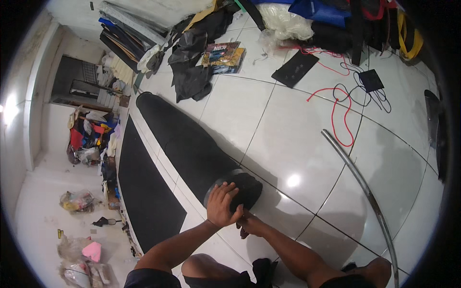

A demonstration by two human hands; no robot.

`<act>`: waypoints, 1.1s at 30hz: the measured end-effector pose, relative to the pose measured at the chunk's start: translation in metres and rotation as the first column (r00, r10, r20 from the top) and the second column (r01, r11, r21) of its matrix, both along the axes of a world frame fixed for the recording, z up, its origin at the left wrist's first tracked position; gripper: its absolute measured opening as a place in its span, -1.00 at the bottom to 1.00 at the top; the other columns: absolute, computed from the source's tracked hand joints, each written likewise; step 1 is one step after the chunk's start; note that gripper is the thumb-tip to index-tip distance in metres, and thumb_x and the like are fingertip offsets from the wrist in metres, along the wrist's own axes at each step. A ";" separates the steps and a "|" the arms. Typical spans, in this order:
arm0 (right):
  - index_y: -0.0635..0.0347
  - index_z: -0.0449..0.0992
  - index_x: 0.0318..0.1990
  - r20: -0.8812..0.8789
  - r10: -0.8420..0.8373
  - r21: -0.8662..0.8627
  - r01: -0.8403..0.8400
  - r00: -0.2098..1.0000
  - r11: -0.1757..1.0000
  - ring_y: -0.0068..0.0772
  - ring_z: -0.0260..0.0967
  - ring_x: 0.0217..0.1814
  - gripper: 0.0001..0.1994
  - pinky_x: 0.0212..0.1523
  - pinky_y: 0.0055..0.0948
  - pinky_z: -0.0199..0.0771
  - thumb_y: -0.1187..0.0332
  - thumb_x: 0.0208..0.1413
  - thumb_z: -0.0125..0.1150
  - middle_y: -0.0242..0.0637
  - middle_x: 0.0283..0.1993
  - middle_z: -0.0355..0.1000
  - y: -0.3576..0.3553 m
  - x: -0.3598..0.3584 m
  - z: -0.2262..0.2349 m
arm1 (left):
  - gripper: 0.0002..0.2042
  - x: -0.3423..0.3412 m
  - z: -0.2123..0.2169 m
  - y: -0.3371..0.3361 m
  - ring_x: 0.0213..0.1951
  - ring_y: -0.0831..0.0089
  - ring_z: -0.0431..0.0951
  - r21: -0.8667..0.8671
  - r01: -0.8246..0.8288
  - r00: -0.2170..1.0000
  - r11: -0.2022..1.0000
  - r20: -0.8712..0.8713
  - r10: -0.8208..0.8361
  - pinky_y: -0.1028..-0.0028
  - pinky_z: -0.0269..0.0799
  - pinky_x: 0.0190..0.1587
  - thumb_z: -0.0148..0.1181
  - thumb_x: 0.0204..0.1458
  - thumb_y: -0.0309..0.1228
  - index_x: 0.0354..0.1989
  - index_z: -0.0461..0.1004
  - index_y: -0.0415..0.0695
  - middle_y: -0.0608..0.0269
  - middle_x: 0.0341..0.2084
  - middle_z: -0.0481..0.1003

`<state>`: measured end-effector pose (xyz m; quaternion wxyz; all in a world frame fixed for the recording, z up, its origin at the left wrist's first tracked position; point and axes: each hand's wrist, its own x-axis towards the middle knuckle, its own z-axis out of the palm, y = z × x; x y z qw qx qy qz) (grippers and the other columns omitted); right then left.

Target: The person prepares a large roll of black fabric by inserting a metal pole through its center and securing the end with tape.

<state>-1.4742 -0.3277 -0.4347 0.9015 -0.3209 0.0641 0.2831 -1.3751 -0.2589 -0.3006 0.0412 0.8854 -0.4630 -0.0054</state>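
Observation:
A long, thick black roll of sheet material [192,141] lies slantwise on the floor, its near end by my knees. A dark grey band [211,189] wraps round it close to that end. My left hand [222,205] rests on top of the roll at the band, its fingers stretched out over the black surface. Just below and to the right, my right hand [249,224] is at the roll's lower side, close to my left thumb. Its fingers are curled and partly hidden, and what they hold cannot be made out.
A flat black sheet [149,182] lies left of the roll. On the right is a long metal pipe [357,177]. Farther off are red cord [333,115], a black square piece [372,80], a black panel [294,68], magazines [223,57] and black scraps [189,79]. Bags line the far side.

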 end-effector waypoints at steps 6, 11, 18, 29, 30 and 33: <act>0.22 0.23 0.09 -0.008 -0.132 -0.051 0.131 0.991 0.990 -0.46 0.39 -0.61 -0.69 -0.59 -0.38 0.52 0.35 0.24 -0.01 -0.28 -0.42 0.34 0.002 0.000 0.003 | -0.52 0.004 -0.005 -0.002 0.15 -0.01 0.37 -0.023 0.052 0.999 0.998 0.010 -0.052 -0.03 0.14 0.25 0.25 -0.20 -0.29 -0.02 0.44 -0.14 0.03 0.05 0.44; 0.33 0.40 0.00 0.113 -0.161 -0.254 0.185 0.980 0.949 -0.38 0.44 -0.57 -0.67 -0.57 -0.36 0.44 0.29 0.17 0.11 -0.24 -0.43 0.43 -0.026 -0.012 -0.018 | -0.52 -0.004 -0.010 0.002 0.23 0.02 0.31 -0.008 0.043 0.999 0.999 0.014 -0.043 -0.05 0.08 0.28 0.20 -0.16 -0.38 0.04 0.42 -0.16 0.02 0.07 0.43; 0.19 0.48 -0.03 0.134 -0.433 -0.729 0.385 0.891 0.567 -0.21 0.52 -0.34 -0.68 -0.24 -0.24 0.48 0.24 0.11 0.17 -0.15 -0.36 0.54 -0.109 -0.020 -0.037 | -0.60 -0.002 -0.009 -0.009 0.19 0.07 0.36 -0.050 0.035 0.998 0.998 0.052 -0.032 0.02 0.13 0.28 0.18 -0.09 -0.36 0.00 0.45 -0.13 0.10 0.05 0.46; 0.18 0.46 -0.04 0.114 -0.589 -0.724 0.473 0.800 0.502 -0.46 0.45 -0.46 -0.70 -0.34 -0.43 0.42 0.19 0.20 0.14 -0.30 -0.47 0.47 -0.135 -0.037 0.040 | -0.61 0.001 -0.007 0.000 0.20 0.09 0.35 -0.045 0.016 0.999 0.999 0.032 -0.015 0.07 0.09 0.31 0.16 -0.08 -0.36 -0.02 0.44 -0.13 0.11 0.05 0.45; 0.18 0.46 -0.03 0.064 -0.584 -0.734 0.434 0.810 0.522 -0.41 0.46 -0.44 -0.69 -0.32 -0.40 0.43 0.19 0.19 0.16 -0.28 -0.45 0.48 -0.127 -0.047 0.039 | -0.61 0.001 -0.009 0.000 0.20 0.09 0.35 -0.040 0.002 1.000 0.999 0.002 -0.002 0.07 0.09 0.31 0.16 -0.08 -0.36 -0.02 0.44 -0.13 0.11 0.05 0.45; 0.19 0.46 -0.03 0.031 -0.534 -0.819 0.328 0.845 0.471 -0.27 0.49 -0.37 -0.67 -0.27 -0.31 0.45 0.17 0.18 0.17 -0.20 -0.42 0.50 -0.106 -0.101 0.033 | -0.54 0.003 -0.003 -0.029 0.24 0.02 0.29 -0.051 0.033 0.996 0.998 -0.082 -0.038 0.00 0.07 0.31 0.18 -0.10 -0.35 0.05 0.39 -0.16 0.03 0.10 0.39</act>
